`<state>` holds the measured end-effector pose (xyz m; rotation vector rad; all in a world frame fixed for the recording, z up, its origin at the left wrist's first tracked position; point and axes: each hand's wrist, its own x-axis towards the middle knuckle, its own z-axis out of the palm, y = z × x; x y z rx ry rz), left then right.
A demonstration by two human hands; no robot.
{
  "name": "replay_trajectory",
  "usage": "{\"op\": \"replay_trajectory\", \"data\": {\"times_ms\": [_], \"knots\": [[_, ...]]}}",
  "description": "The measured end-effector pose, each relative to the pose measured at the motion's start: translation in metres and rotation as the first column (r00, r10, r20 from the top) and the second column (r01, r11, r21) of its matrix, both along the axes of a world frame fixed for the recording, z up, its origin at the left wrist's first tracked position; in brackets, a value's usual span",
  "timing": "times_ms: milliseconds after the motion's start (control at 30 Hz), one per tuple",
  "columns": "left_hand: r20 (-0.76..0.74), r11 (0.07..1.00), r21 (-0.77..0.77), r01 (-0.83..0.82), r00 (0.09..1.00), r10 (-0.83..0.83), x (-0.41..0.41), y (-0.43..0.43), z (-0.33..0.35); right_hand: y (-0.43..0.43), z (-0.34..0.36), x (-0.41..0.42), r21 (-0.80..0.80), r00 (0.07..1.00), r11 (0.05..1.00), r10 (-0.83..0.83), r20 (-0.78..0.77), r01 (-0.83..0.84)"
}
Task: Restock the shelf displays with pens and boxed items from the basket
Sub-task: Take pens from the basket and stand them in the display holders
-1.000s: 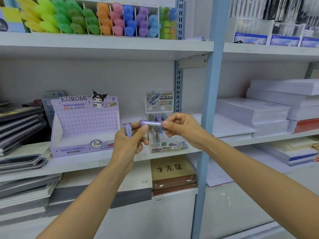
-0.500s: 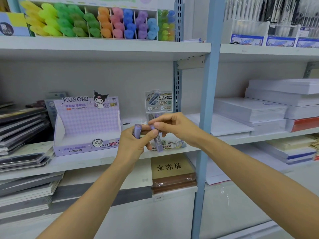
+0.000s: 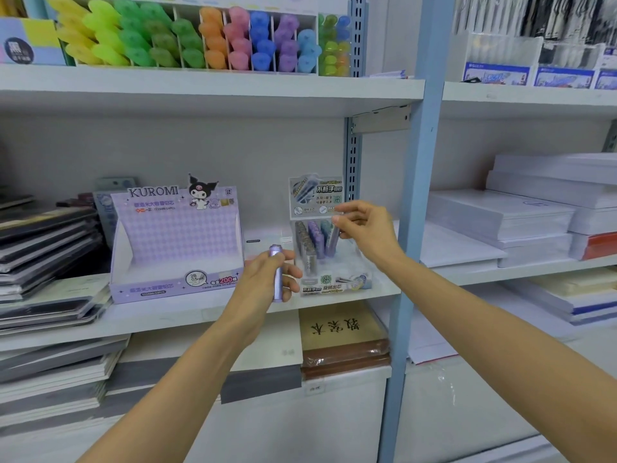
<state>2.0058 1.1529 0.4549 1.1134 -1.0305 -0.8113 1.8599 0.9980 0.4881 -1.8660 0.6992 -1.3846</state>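
Middle shelf board (image 3: 187, 315) — purple Kuromi display box (image 3: 177, 242) stands on it, clear lead rack (image 3: 337, 279) just beside, at the box's 3 o'clock. Left hand (image 3: 260, 282) at the rack's 8 o'clock, fingers curled round an upright lilac tube (image 3: 277, 279), cap end up, apart from the rack. Right hand (image 3: 367, 228) at the rack's 1 o'clock — thumb and forefinger pinch the top of a pale tube (image 3: 331, 243) standing in the rightmost row, beside grey and purple tubes (image 3: 314, 238)

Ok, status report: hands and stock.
Left hand grips purple tube, upright. Right hand at end tube in clear display, grip unclear. Nothing blocking.
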Motion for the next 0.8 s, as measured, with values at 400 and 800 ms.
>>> {"op": "replay_trajectory", "data": {"times_ms": [400, 800], "knots": [[0.061, 0.995, -0.043, 0.086, 0.995, -0.083, 0.006, -0.002, -0.010, -0.011, 0.001, 0.016, -0.183, 0.938, 0.977, -0.164, -0.304, 0.112], [0.118, 0.992, -0.059, 0.114, 0.987, -0.107, 0.010, -0.009, -0.021, -0.017, -0.017, 0.027, -0.252, 0.881, 0.953, -0.259, -0.397, 0.167]]}}
